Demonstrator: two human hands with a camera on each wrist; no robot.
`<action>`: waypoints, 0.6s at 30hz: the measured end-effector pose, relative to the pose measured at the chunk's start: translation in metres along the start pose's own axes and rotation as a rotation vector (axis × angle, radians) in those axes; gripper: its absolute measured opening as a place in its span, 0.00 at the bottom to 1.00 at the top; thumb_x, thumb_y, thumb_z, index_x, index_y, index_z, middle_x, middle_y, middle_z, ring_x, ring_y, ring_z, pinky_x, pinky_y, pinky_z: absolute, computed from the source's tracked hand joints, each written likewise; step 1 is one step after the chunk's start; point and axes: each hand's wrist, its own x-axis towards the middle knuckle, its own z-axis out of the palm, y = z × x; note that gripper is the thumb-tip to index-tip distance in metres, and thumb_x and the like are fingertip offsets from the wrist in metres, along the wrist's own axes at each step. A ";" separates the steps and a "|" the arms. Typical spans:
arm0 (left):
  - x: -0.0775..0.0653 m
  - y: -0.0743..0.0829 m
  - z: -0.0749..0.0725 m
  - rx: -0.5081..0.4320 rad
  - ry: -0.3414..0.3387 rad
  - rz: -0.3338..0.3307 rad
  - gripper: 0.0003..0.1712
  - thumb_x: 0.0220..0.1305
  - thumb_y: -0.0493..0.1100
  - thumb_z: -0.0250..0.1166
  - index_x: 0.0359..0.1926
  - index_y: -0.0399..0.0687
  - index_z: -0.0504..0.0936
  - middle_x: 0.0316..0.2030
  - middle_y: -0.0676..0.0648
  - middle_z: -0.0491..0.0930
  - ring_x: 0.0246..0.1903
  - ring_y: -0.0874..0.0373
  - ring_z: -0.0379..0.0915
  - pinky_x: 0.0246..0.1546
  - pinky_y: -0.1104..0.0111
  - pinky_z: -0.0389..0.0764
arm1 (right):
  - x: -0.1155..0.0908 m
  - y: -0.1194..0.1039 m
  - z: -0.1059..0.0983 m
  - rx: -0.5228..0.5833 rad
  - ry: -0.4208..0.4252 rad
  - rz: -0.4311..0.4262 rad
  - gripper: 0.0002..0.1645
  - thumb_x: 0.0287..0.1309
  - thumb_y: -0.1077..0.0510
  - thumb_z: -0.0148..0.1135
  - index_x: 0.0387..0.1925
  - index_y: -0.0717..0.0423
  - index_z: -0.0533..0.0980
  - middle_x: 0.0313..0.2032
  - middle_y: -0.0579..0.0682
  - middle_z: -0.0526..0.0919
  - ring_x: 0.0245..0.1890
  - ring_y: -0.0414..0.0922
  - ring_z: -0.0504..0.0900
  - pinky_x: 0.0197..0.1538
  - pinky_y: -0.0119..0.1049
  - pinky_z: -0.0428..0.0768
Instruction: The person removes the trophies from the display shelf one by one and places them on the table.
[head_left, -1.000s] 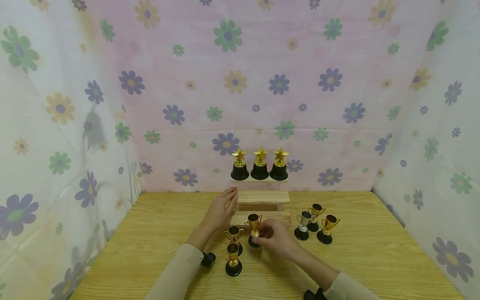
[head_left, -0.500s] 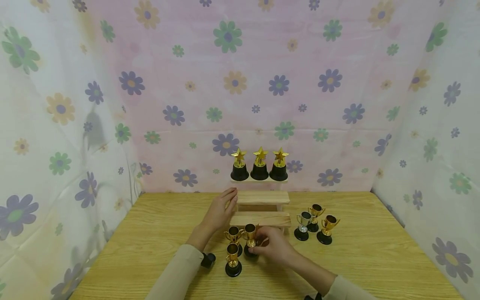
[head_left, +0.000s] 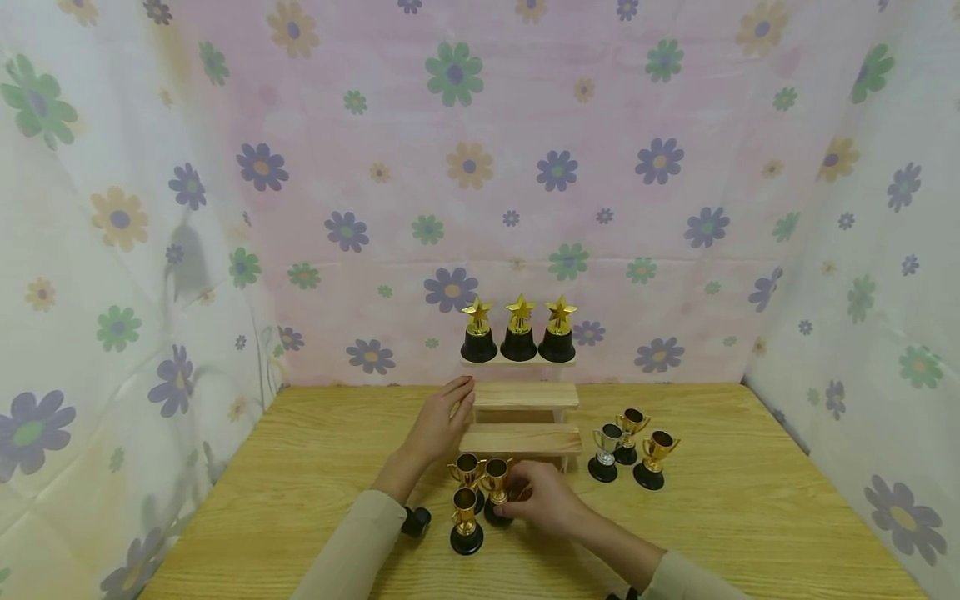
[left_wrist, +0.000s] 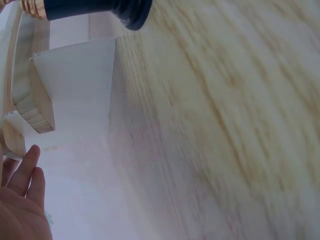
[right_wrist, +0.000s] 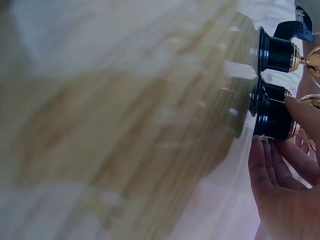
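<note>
The right hand pinches the black base of a gold cup, upright in front of the wood rack. Two more gold cups crowd close on its left side. The left hand lies at the rack's left end, fingers nearly straight. Three star prizes stand on the top step. A silver cup and two far gold cups stand on the table, to the right.
</note>
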 end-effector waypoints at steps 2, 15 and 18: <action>0.000 0.000 0.000 -0.002 0.000 0.001 0.27 0.82 0.48 0.52 0.68 0.33 0.75 0.70 0.38 0.72 0.71 0.42 0.66 0.71 0.51 0.68 | 0.000 0.001 0.000 -0.003 -0.012 0.009 0.13 0.53 0.55 0.79 0.34 0.56 0.83 0.34 0.45 0.84 0.35 0.43 0.84 0.39 0.30 0.85; 0.000 0.001 -0.001 0.000 0.000 0.000 0.27 0.82 0.48 0.51 0.69 0.33 0.74 0.70 0.38 0.71 0.71 0.42 0.66 0.71 0.50 0.68 | 0.001 0.000 0.000 -0.019 -0.049 0.019 0.11 0.54 0.55 0.79 0.34 0.54 0.84 0.32 0.42 0.86 0.33 0.35 0.83 0.39 0.30 0.84; 0.000 0.001 0.000 0.002 0.001 0.002 0.27 0.82 0.48 0.51 0.69 0.34 0.74 0.70 0.38 0.71 0.71 0.42 0.66 0.71 0.50 0.68 | 0.000 0.001 -0.001 -0.026 -0.055 0.025 0.11 0.54 0.54 0.79 0.34 0.53 0.83 0.32 0.42 0.85 0.33 0.35 0.83 0.39 0.30 0.84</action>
